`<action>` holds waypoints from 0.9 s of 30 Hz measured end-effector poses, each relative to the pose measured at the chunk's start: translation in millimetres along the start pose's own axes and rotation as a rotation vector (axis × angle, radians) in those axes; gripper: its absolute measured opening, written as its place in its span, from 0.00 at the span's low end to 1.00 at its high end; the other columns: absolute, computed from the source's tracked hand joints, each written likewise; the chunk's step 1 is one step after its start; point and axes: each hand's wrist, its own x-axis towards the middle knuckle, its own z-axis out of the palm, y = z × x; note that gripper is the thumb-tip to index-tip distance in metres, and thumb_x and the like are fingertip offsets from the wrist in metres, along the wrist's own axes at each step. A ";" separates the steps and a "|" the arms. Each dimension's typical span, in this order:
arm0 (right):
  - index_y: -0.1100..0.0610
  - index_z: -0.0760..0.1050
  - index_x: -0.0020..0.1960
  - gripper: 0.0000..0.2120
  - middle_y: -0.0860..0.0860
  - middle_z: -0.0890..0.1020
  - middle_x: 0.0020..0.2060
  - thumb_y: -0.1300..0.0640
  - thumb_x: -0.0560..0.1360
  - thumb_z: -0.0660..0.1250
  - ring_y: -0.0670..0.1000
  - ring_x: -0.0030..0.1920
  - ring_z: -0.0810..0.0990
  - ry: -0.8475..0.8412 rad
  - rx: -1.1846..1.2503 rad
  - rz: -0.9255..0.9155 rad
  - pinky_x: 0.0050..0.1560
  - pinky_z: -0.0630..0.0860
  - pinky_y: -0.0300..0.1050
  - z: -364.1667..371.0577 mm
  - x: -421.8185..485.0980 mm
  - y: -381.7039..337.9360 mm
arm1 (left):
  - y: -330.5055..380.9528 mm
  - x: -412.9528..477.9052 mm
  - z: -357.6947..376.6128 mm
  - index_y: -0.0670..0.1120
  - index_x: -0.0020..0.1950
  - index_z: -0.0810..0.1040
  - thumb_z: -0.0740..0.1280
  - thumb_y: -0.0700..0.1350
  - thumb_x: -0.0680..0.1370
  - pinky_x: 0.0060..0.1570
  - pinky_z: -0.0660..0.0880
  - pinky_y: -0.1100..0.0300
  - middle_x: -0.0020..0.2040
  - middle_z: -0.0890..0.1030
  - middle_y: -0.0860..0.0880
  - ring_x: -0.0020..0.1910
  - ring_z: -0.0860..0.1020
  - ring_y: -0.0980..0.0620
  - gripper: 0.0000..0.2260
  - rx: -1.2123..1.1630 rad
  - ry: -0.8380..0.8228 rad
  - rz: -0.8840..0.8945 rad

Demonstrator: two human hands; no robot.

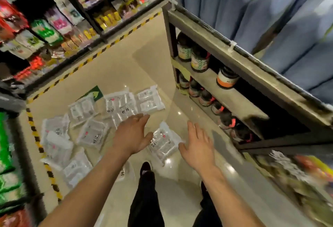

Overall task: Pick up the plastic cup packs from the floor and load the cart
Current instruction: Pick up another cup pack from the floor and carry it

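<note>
Several clear plastic cup packs lie scattered on the beige floor. One pack (163, 143) lies between my two hands, nearest my feet. Others lie further off, such as a pack (149, 100) at the far right of the pile and a pack (92, 134) to the left. My left hand (132, 135) reaches down with fingers spread, above the packs and holding nothing. My right hand (197, 144) is stretched out the same way, just right of the near pack, empty. No cart is in view.
A shelf (228, 93) with dark jars stands close on the right, blue packs stacked above it. Shelves of snack bags (46, 30) line the left and far side. Yellow-black tape (38, 142) marks the floor edge. My black shoes (146, 169) stand just behind the pile.
</note>
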 end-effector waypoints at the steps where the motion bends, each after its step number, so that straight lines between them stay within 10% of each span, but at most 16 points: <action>1: 0.52 0.43 0.79 0.37 0.55 0.54 0.78 0.42 0.78 0.57 0.57 0.76 0.54 0.008 0.006 0.045 0.74 0.54 0.52 14.8 9.0 -4.9 | -12.1 16.8 9.7 0.50 0.77 0.61 0.45 0.66 0.68 0.65 0.68 0.48 0.75 0.66 0.45 0.71 0.66 0.44 0.39 0.017 -0.019 0.041; 12: 0.51 0.52 0.78 0.35 0.55 0.58 0.77 0.41 0.77 0.61 0.57 0.76 0.57 0.078 0.187 0.503 0.72 0.61 0.57 225.5 90.4 -21.0 | -119.1 169.8 185.2 0.44 0.71 0.70 0.51 0.61 0.74 0.60 0.72 0.44 0.69 0.73 0.41 0.65 0.72 0.40 0.31 0.029 -0.141 0.425; 27: 0.50 0.44 0.79 0.36 0.54 0.49 0.79 0.43 0.79 0.59 0.56 0.78 0.49 0.085 0.370 0.708 0.76 0.54 0.56 604.8 189.8 101.9 | -198.5 336.6 561.7 0.47 0.78 0.55 0.56 0.56 0.81 0.66 0.64 0.42 0.74 0.63 0.38 0.72 0.63 0.38 0.28 0.093 -0.212 0.295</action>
